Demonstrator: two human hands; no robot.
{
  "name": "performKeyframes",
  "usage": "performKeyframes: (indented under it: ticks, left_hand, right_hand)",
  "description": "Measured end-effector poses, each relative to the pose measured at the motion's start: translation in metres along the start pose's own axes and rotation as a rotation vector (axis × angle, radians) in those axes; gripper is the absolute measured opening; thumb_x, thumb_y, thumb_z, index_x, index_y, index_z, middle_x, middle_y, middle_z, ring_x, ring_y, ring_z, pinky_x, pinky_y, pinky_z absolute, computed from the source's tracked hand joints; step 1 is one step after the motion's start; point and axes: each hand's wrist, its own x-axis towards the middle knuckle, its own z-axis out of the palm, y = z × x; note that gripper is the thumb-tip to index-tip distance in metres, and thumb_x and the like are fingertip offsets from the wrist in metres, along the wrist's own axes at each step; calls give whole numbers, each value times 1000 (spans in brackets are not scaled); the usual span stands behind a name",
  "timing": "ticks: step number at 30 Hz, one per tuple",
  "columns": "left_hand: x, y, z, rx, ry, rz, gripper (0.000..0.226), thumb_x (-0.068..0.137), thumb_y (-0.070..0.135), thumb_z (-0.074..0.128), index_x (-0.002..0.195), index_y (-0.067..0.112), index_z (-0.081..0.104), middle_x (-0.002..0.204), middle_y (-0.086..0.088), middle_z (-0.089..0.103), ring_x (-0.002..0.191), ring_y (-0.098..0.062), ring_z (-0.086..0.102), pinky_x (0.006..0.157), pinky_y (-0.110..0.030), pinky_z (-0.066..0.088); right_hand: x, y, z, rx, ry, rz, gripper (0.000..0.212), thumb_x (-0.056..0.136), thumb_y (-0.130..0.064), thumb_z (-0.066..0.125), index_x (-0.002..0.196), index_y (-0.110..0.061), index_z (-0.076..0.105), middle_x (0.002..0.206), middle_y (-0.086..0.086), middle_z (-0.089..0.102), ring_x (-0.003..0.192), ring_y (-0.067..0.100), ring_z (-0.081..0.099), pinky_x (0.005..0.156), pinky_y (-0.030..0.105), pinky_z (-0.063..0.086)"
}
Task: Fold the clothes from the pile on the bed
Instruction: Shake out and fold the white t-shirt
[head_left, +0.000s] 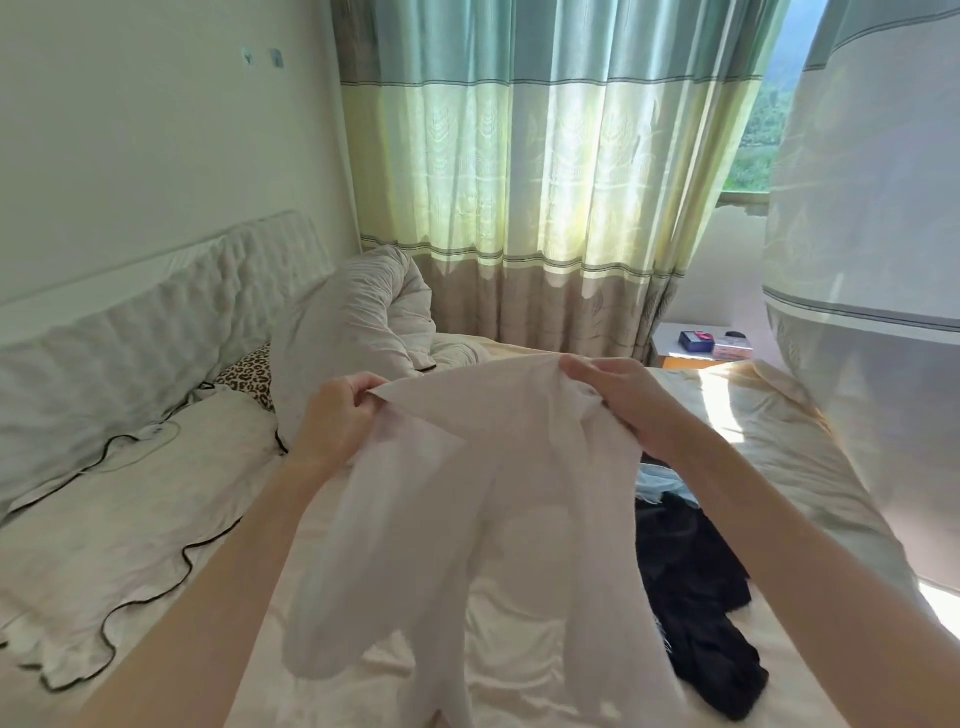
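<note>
**Head view: white garment held up over the bed, ready to spread**

Head view. Your left hand (340, 415) is closed, pinching one top corner of the white garment (493, 493); your right hand (618, 397) is closed over the opposite top edge, fingers bunching the cloth. The garment hangs clear of the bed (156, 509), its lower parts trailing down in long loose strips toward the sheet. Its exact kind cannot be told.

To do this step well, draw your hands apart until the top edge runs straight, let the hanging parts fall free of each other, then lay the piece flat on the bare sheet in front of you before making the first fold. The thin fabric will likely cling and twist, so smooth it once it lies down.

The remaining pile (691, 582) sits to your right on the bed: dark clothes with a pale blue piece (660, 483) at the far end, partly hidden behind your right arm.

No containers for clothes show. On the nightstand (675, 345) beyond the bed stand small boxes; their contents cannot be told.
</note>
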Motion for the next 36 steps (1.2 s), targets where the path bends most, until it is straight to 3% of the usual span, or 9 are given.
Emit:
performKeyframes:
  ticks: [5, 8, 11, 14, 17, 21, 26, 30, 36]
  left_hand:
    - [-4, 6, -3, 181, -124, 43, 41, 87, -1, 52, 122, 20, 56, 109, -2, 58, 79, -11, 53, 74, -23, 40]
    - [-31, 31, 22, -28, -209, 187, 57, 85, 16, 66, 134, 31, 39, 128, 11, 45, 104, -5, 50, 92, -25, 41]
    - [-45, 54, 62, -150, -261, 134, 80, 75, 38, 74, 141, 26, 31, 126, 13, 46, 111, -5, 50, 90, -20, 38]
    - [-40, 60, 83, -102, -128, 35, 35, 80, 30, 71, 108, 12, 61, 93, 3, 61, 84, -15, 59, 64, -11, 39]
    - [-29, 59, 83, -287, -132, -31, 13, 81, 20, 71, 76, 9, 64, 71, -1, 60, 70, -17, 54, 61, -24, 41]
    - [-14, 68, 76, -478, -130, -157, 7, 81, 10, 70, 85, 5, 68, 79, -12, 64, 76, -20, 57, 74, -34, 46]
    - [3, 81, 72, -559, -101, -235, 8, 82, 5, 68, 75, 9, 67, 71, -4, 63, 66, -16, 57, 70, -30, 49]
    - [11, 84, 60, -595, -35, -232, 10, 82, 5, 67, 74, 11, 65, 60, 4, 63, 57, -9, 57, 61, -23, 50]
    - [16, 71, 40, -772, 94, -262, 23, 88, 5, 60, 111, 5, 58, 94, -5, 63, 80, -11, 64, 71, -21, 56]
  right_hand:
    - [9, -13, 13, -43, -67, 85, 29, 91, -34, 61, 91, -8, 72, 71, 1, 72, 59, 10, 67, 53, 21, 54]
    - [13, -16, 25, -53, -90, 93, 38, 91, -36, 60, 100, 0, 70, 81, 8, 71, 69, 17, 65, 67, 30, 56]
    - [11, -22, 40, -64, -117, 92, 45, 91, -35, 60, 107, 6, 66, 96, 20, 68, 81, 24, 63, 81, 39, 54]
    - [12, -28, 39, 30, -129, 63, 40, 89, -32, 62, 102, 7, 62, 92, 20, 59, 82, 26, 57, 78, 38, 52]
    - [10, -21, 24, 240, -152, 18, 43, 90, -29, 60, 110, 9, 60, 96, 17, 60, 88, 25, 58, 85, 37, 51]
    - [-15, 29, 22, 273, -96, -96, 39, 84, -43, 56, 107, -11, 63, 95, -3, 67, 90, 10, 64, 77, 25, 51]
    - [-43, 109, 51, -93, -9, -93, 40, 82, -31, 72, 119, -21, 59, 116, -10, 61, 105, 4, 59, 85, 23, 50]
    - [-39, 123, 59, -158, 146, -105, 12, 91, -15, 61, 93, -11, 73, 88, -2, 71, 82, 11, 65, 80, 27, 50]
    - [-16, 76, 53, 62, -36, 86, 24, 99, -16, 43, 88, -6, 62, 75, 7, 62, 65, 18, 62, 62, 27, 56]
